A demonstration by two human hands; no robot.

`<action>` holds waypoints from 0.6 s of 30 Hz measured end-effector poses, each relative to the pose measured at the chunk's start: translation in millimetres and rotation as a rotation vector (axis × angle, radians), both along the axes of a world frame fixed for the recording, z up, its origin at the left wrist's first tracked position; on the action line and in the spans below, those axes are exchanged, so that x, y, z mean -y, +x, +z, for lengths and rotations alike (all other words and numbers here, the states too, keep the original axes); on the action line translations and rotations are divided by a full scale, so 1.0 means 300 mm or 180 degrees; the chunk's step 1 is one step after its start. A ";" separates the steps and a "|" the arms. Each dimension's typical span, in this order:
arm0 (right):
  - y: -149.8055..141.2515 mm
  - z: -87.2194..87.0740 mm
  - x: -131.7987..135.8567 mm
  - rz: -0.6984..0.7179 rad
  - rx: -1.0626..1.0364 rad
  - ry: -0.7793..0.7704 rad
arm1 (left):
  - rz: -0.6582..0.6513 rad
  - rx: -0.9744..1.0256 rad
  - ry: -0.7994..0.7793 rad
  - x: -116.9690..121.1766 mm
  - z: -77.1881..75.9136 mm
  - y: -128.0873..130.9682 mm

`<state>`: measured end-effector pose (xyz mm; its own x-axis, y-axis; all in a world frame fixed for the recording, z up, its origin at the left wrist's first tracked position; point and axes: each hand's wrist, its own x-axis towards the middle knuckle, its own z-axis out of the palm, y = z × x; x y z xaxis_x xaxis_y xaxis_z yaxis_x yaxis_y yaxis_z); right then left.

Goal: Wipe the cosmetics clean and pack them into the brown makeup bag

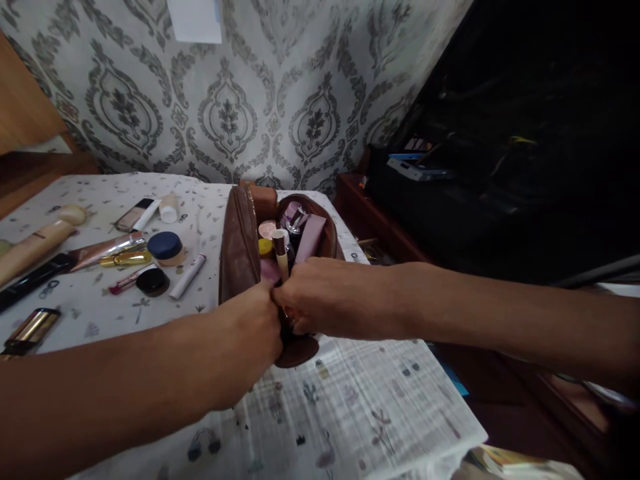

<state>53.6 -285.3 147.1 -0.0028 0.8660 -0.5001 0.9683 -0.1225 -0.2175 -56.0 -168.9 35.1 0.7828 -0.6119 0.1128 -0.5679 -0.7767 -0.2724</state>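
A brown leather makeup bag (pixel 237 243) stands unzipped in the middle of the table. My left hand (pixel 253 320) is closed at the bag's near end, beside its zip edge. Against it, my right hand (pixel 317 293) is also closed on the near rim; the fingertips of both are hidden. Inside the bag are a mauve tube (pixel 311 238), a slim bottle with a brown cap (pixel 281 253), a yellow lid (pixel 265 247) and a round pink compact (pixel 268 229). A brown flap (pixel 299 351) lies below my hands.
Left of the bag are a blue-lidded jar (pixel 165 247), a white tube (pixel 188 276), a black-lidded pot (pixel 152 282), a gold tube (pixel 125 258) and a gold-and-black bottle (pixel 34 329). A white printed cloth (pixel 350 413) covers the table. Patterned wallpaper (pixel 227 113) rises behind.
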 end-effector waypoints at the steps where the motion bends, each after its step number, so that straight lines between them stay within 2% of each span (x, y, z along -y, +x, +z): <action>1: 0.002 0.000 0.001 0.0013 0.0034 -0.0019 | -0.0054 -0.0008 0.0058 -0.010 0.025 -0.010; 4: 0.013 0.003 0.012 0.0064 0.0157 0.0051 | -0.0029 0.0144 0.0191 -0.022 0.081 -0.051; 8: 0.040 0.003 0.041 0.0148 0.0200 0.0173 | 0.0165 0.0758 0.0241 -0.006 0.107 -0.113; 12: 0.067 -0.006 0.063 0.0235 -0.0035 0.0458 | 0.0210 0.1065 0.0060 -0.006 0.089 -0.165; 15: 0.071 -0.017 0.058 0.0275 -0.0120 0.0639 | 0.0204 0.0969 -0.0119 -0.028 0.061 -0.201; 18: 0.064 -0.025 0.029 0.0179 -0.0207 0.0569 | 0.0270 0.0796 -0.0267 -0.053 0.043 -0.229</action>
